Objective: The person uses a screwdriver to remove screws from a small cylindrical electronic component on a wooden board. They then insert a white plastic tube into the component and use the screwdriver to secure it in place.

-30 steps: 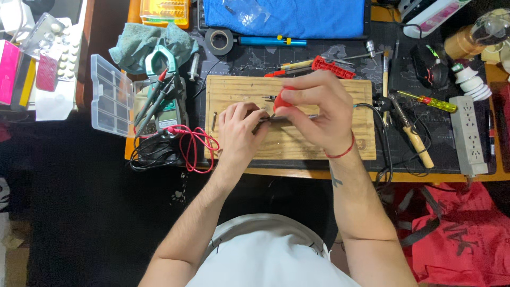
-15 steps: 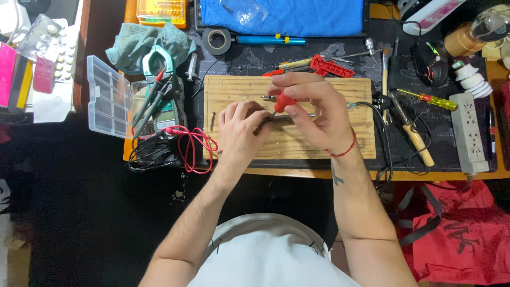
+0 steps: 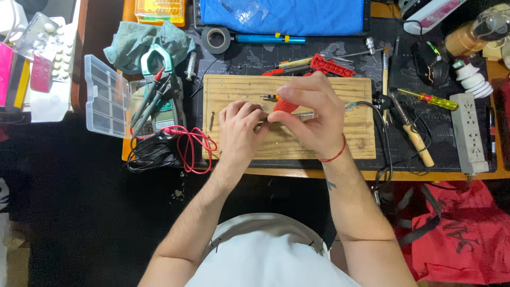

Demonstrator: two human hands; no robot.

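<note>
Both hands work close together over a wooden board [image 3: 350, 133] on the desk. My right hand [image 3: 311, 114] grips a red-handled tool [image 3: 285, 105], probably a screwdriver, with its metal shaft [image 3: 305, 114] sticking out to the right. My left hand [image 3: 240, 127] is curled shut against it, fingertips pinching something small that the fingers hide. A small dark screw [image 3: 211, 121] lies on the board left of my left hand. A second small driver [image 3: 268, 97] rests on the board just above the hands.
A clamp meter [image 3: 159, 85] with red and black leads [image 3: 186, 149] lies left of the board, beside a clear parts box [image 3: 106, 95]. A soldering iron [image 3: 411, 130], yellow screwdriver [image 3: 430, 99] and power strip [image 3: 469, 133] lie to the right. Tape roll [image 3: 215, 39] and blue cloth [image 3: 287, 16] sit behind.
The hands stay over the board; my right hand has shifted slightly, turning the red-handled tool. Nothing else has moved.
</note>
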